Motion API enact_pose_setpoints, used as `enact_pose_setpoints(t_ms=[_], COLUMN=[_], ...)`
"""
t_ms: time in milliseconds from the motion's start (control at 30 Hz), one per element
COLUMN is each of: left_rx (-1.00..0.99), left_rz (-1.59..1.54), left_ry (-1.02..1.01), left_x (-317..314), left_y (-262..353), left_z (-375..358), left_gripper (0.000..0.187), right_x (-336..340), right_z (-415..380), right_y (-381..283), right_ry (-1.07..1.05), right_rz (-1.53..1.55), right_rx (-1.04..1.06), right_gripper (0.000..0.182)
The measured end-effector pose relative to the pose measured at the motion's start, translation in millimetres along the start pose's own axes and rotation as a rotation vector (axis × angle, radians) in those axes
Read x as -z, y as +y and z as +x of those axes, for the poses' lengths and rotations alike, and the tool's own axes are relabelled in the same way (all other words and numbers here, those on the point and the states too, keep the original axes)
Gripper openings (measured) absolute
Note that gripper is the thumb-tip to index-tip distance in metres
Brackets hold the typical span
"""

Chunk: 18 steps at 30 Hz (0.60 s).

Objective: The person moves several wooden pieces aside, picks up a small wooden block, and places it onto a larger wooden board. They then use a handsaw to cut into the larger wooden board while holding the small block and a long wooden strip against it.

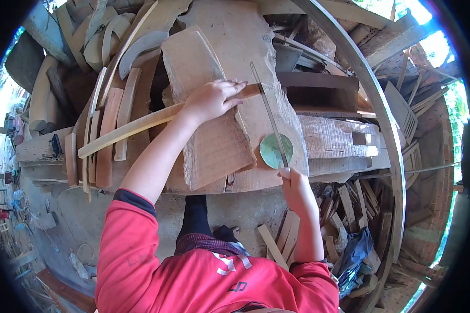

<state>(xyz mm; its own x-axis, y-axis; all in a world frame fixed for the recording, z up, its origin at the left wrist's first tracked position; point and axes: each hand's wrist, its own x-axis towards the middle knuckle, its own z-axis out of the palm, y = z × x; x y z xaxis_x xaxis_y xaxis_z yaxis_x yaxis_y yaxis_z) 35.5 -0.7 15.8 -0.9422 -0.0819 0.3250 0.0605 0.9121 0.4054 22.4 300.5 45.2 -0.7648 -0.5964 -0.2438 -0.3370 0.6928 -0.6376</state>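
Note:
My left hand [212,100] grips a long curved wood strip [133,130] and presses it over a thick wood slab [214,151] on the bench. The strip's end sticks out to the right of my fingers. In my right hand [297,192] is the pale handle of a long, narrow, straight metal tool like a file [269,112], its blade pointing forward and slightly left. Partway along, the blade overlaps the strip's right end. A round green dish [269,151] lies on the bench under the blade, close to my right hand.
Several cut wood pieces [108,138] lean at the left of the bench [245,31]. A large curved beam [376,94] arcs down the right side. Wood offcuts [284,237] and a dark plastic bag [355,255] lie on the floor at right.

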Motion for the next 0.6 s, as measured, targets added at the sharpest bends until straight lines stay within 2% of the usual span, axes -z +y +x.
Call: enact_pose_setpoints(t_ms=[67, 133, 233, 300, 433, 600], left_rx=[0.057, -0.005, 0.005, 0.001, -0.026, -0.011], left_rz=[-0.051, -0.030, -0.072, -0.089, -0.084, 0.016], left_ry=[-0.025, 0.012, 0.002, 0.018, 0.041, 0.049], left_x=[2, -1, -2, -2, -7, -12], left_y=[1, 0, -2, -3, -4, -7], left_z=[2, 0, -1, -1, -2, -2], left_gripper=[0.041, 0.042, 0.042, 0.041, 0.041, 0.041], right_x=[4, 4, -3, -11, -12, -30], right_z=[23, 60, 112, 133, 122, 40], right_y=[-8, -25, -57, -71, -57, -9], right_ry=[0.017, -0.031, -0.010, 0.052, 0.017, 0.055], right_rz=[-0.004, -0.117, -0.160, -0.228, -0.090, -0.035], right_rx=[0.125, 0.136, 0.161, 0.070, 0.087, 0.044], right_gripper=[0.019, 0.021, 0.023, 0.025, 0.025, 0.022])
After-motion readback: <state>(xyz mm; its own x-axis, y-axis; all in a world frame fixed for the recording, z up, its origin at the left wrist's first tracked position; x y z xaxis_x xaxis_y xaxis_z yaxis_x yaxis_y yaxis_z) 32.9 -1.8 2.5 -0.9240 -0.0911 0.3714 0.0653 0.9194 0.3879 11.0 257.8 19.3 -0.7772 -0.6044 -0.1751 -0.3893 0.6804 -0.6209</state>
